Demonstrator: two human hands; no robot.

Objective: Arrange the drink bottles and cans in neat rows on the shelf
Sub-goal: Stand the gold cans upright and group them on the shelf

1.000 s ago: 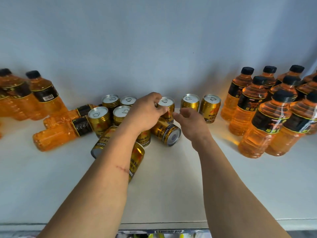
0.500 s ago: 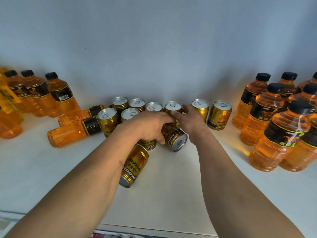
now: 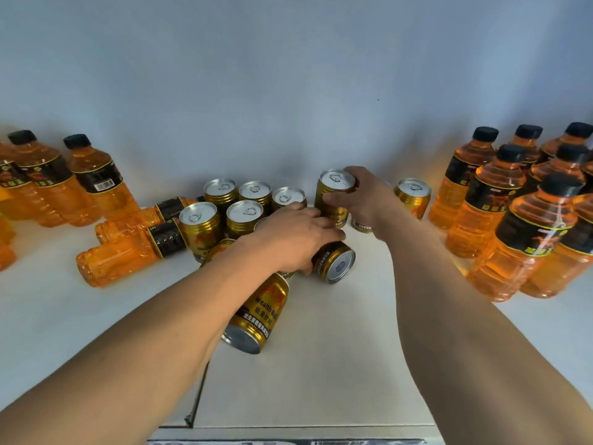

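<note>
Can (image 3: 333, 200) now lifted (right hand (image 3: 365, 200)), upright

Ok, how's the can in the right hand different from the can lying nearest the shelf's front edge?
The held can stands upright, pull-tab top showing; the front can lies on its side, plain base towards the camera. The right hand grips one; the other lies loose. Both are gold.
</note>
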